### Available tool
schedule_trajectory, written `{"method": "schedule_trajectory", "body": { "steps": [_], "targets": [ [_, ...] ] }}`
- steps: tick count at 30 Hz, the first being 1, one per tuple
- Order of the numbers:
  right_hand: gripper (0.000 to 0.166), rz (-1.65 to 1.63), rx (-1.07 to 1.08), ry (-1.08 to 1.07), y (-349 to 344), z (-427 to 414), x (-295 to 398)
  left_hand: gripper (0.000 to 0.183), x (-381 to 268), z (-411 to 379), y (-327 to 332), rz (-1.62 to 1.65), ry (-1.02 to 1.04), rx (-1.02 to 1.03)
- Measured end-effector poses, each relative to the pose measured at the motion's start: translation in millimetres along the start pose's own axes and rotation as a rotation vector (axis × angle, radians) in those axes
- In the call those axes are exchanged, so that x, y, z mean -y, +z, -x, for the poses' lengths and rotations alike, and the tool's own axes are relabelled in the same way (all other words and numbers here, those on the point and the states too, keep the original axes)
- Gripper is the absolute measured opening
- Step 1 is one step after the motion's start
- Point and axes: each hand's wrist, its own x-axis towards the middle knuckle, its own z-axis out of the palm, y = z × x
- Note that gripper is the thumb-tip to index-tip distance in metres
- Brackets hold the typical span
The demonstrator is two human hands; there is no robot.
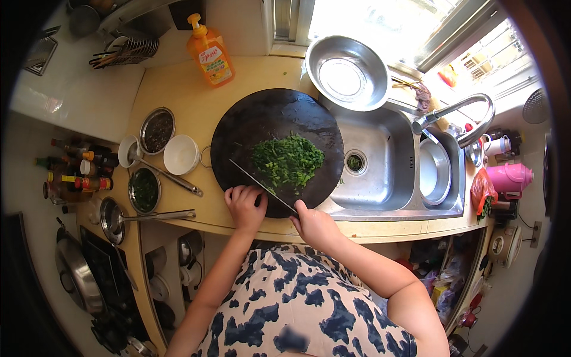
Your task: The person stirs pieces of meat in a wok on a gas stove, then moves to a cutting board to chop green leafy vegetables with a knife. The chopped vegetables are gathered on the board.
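My right hand point(320, 225) grips the kitchen knife point(262, 186) by its handle. Its blade is seen nearly edge-on, a thin line slanting up and left over the round dark chopping board point(285, 109). A heap of finely chopped leafy greens point(287, 160) lies just beyond the blade, in the board's middle. On the board's near left edge rests my left hand point(246, 209), fingers bent, with a gap between thumb and forefinger and nothing visible in it. The knife handle is mostly hidden in my right hand.
Right of the board is a steel sink point(374, 178), with a steel basin point(348, 73) behind it. Left stand a white bowl point(181, 154), a steel bowl of greens point(144, 190) and ladles point(156, 215). An orange pump bottle point(211, 56) stands at the back.
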Motion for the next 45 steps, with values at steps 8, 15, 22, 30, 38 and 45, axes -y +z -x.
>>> {"method": "schedule_trajectory", "body": {
  "steps": [8, 15, 22, 30, 38, 45],
  "targets": [
    [0.024, -0.014, 0.051, 0.067, -4.6, 18.9, -6.3, 0.009, -4.6, -2.6, 2.4, -0.027, 0.009, 0.016],
    [0.032, -0.050, -0.004, 0.052, -16.3, -43.9, -8.2, 0.007, -1.0, -2.2, 1.3, -0.034, 0.054, 0.009],
    [0.030, -0.131, -0.060, 0.009, -16.3, -30.2, -4.4, 0.009, -0.5, -0.9, -11.6, 0.049, 0.043, 0.042],
    [0.028, -0.053, -0.027, -0.032, -2.0, -12.9, 9.2, 0.011, 7.9, 11.9, -13.7, 0.093, -0.045, 0.004],
    [0.028, 0.030, 0.013, 0.026, 8.7, 3.2, 6.0, 0.007, 2.8, 3.4, -9.6, 0.010, 0.005, 0.030],
    [0.031, 0.017, -0.083, 0.005, 0.0, -48.8, 3.0, 0.007, 1.9, -0.5, -10.5, 0.055, 0.053, 0.087]
  ]
}}
